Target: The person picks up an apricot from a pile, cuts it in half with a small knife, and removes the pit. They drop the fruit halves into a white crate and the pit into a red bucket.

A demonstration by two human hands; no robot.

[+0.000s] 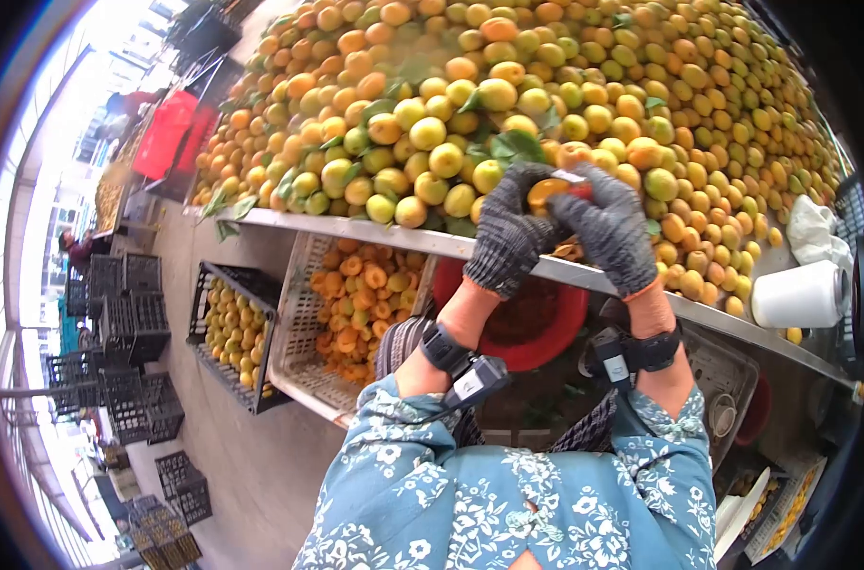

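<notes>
Both hands wear dark grey knitted gloves and meet just above the table's front edge. My left hand (508,233) is closed around an orange apricot (544,196), whose lower side shows between the fingers. Beside it, my right hand (611,228) grips a small tool (579,187) with a red part and a short pale metal edge; it looks like a small knife, pressed against the fruit. The fingers hide most of the tool. A large heap of yellow-green and orange apricots (446,160), with some leaves, lies right behind the hands.
Under the metal table edge (356,225) stand a white crate (294,294) of opened apricots and a red tub (537,356). A black crate (204,304) of whole apricots sits left. A white container (798,296) lies at right. Black crates (133,323) are stacked farther left.
</notes>
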